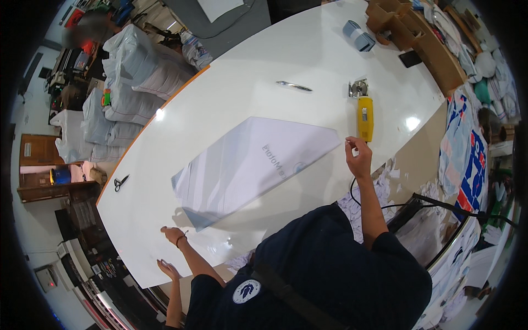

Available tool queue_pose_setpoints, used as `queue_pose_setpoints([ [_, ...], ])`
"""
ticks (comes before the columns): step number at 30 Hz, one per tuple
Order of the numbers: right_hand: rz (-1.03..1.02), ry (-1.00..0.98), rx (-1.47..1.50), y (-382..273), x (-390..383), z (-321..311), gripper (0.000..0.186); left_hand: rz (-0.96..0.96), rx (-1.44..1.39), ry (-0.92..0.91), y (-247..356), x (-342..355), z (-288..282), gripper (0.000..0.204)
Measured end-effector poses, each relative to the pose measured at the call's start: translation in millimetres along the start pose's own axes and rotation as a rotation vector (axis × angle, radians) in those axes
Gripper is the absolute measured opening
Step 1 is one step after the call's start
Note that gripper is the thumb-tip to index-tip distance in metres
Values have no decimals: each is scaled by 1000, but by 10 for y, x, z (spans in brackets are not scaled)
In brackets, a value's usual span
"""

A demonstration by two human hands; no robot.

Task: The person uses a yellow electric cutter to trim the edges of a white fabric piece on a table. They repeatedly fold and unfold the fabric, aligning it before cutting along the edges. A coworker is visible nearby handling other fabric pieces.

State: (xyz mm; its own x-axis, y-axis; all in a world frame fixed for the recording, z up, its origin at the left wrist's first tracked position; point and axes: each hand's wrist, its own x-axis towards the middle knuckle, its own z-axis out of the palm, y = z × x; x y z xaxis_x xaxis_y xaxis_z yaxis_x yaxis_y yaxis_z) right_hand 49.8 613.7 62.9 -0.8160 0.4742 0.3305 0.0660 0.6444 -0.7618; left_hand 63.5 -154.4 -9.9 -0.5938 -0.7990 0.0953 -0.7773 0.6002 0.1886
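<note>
A pale, folded sheet of fabric or film lies across the white table, with grey print showing through it. My right hand is raised beside the sheet's right corner, thumb and fingertips pinched together; anything between them is too small to name. Just beyond that hand rests a yellow electric rotary cutter, its round blade pointing away from me. My left hand, with a band at the wrist, is open with nothing in it, near the sheet's lower left corner. Another hand, apparently a second person's, reaches in below it.
Scissors lie near the table's left edge and a silver pen beyond the sheet. Toward the far right are a blue-grey folded bundle, a dark flat device and cardboard boxes. A black cable runs off to the right.
</note>
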Motion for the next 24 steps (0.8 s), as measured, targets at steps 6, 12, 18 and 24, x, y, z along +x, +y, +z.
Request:
queue_pose_setpoints([
  [6, 270, -290, 297, -36, -350, 267, 20, 410, -707, -265, 1464, -1072, 243, 30],
  [12, 548, -428, 679, -272, -509, 480, 33, 471, -826, -1042, 3633, -3576, -220, 27],
  [18, 633, -226, 751, 388, -472, 406, 30, 633, -923, -1130, 3997, -4380, 216, 31],
  [24, 688, -3, 795, 493, -304, 360, 25, 720, -704, -1025, 4231, -4497, 298, 33],
])
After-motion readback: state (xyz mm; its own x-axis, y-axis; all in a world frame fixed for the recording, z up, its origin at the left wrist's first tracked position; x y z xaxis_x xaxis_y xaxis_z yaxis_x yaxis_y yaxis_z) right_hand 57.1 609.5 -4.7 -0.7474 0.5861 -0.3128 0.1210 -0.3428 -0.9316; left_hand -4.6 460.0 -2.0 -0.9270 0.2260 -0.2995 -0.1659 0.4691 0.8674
